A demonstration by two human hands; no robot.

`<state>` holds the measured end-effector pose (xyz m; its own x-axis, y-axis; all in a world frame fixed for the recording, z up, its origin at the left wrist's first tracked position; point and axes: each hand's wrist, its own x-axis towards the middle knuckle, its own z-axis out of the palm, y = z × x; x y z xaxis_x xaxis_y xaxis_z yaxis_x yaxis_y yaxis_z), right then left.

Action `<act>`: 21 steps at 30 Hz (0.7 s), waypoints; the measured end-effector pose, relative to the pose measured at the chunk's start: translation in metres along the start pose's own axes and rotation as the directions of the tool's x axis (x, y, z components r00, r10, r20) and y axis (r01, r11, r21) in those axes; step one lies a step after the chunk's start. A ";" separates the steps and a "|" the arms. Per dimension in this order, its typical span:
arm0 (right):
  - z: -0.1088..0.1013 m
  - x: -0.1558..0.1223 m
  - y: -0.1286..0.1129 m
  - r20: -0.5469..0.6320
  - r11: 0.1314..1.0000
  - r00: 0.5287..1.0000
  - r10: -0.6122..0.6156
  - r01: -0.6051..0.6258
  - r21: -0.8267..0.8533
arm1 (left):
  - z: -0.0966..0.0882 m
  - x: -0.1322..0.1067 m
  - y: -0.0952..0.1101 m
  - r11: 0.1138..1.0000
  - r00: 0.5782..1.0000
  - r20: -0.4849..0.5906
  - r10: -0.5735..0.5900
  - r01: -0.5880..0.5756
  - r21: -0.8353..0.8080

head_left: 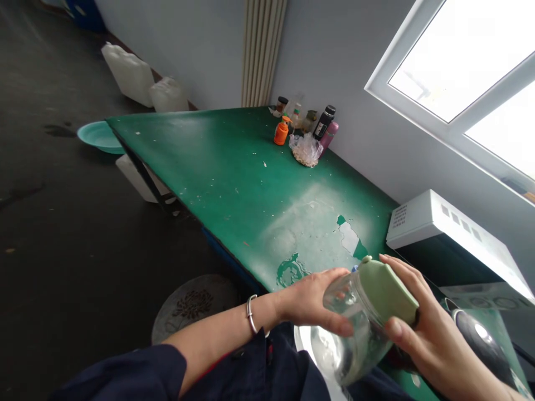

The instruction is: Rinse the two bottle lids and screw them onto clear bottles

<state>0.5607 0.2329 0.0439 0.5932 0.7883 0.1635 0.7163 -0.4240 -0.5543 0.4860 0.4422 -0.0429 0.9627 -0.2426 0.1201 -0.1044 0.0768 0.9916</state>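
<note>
A clear jar [363, 340] with a pale green lid [382, 292] is held tilted just above the near edge of the green table. My left hand [313, 301] is closed round the jar's clear body, thumb on the near side. The lid is gripped by my right hand [422, 323], fingers over its far side and thumb at its near rim. Below the jar, a white rounded thing [304, 338] shows in part; the jar and my clothes hide the rest.
Wet patches [290, 270] lie on the green table [217, 167]. Bottles, an orange pump bottle [281, 132] and a plastic bag [307, 147] stand at the far corner. A white microwave [463, 234] is at right. A round stool [194, 303] stands at lower left.
</note>
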 end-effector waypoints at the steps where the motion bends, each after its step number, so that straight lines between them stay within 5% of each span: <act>1: 0.005 0.002 -0.001 -0.048 1.000 0.999 0.008 -0.008 -0.003 | 0.001 0.000 0.002 0.999 1.000 -0.015 0.017 -0.016 0.041; 6: 0.014 0.002 0.005 -0.166 0.996 0.983 -0.083 0.084 -0.001 | 0.002 0.003 -0.004 0.999 0.999 0.019 0.027 -0.028 0.030; 10: 0.004 0.000 0.023 -0.041 0.947 0.948 -0.315 0.317 0.057 | -0.001 0.013 -0.018 0.996 0.993 0.118 0.030 -0.020 -0.087; 15: -0.010 0.022 0.046 0.100 0.811 0.823 -0.560 0.519 0.271 | 0.000 0.037 -0.033 0.943 0.957 0.279 0.075 0.023 -0.333; 18: -0.018 0.032 0.053 0.169 0.746 0.756 -0.633 0.537 0.394 | 0.001 0.046 -0.041 0.917 0.941 0.333 0.050 0.089 -0.390; 21: -0.030 0.027 0.053 0.306 0.838 0.798 -0.519 0.402 0.370 | -0.002 0.046 -0.044 0.943 0.964 0.266 -0.011 0.099 -0.318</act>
<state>0.6256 0.2180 0.0436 -0.0105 0.9857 0.1680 0.7027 0.1268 -0.7001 0.5356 0.4300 -0.0807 0.8624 -0.4924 0.1176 0.0760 0.3556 0.9316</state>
